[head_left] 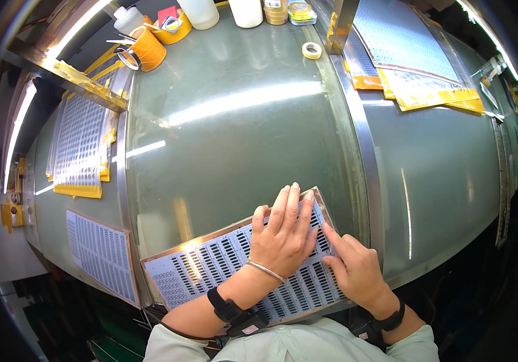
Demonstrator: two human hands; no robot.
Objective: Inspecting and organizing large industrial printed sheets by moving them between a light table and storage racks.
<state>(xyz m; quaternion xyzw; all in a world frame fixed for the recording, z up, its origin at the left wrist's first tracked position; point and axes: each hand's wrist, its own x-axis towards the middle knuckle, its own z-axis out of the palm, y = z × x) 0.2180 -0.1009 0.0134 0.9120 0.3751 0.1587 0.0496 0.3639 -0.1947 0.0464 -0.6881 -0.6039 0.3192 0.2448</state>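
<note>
Perforated panel [223, 265] partly hidden under flat open left hand [283, 235], right hand [355, 268] fingertips pressing its edge, holding nothing

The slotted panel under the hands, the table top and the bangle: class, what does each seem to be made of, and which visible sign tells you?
Slotted panel: thin, stiff sheet, likely laminate; white face, coppery-brown border, neat rows of dark slots.
Table top: smooth, glossy grey-green surface, perhaps a mat or coated top; it mirrors the ceiling lights.
Bangle, on the left hand: thin metal, probably; silvery with a bright glint.
</note>
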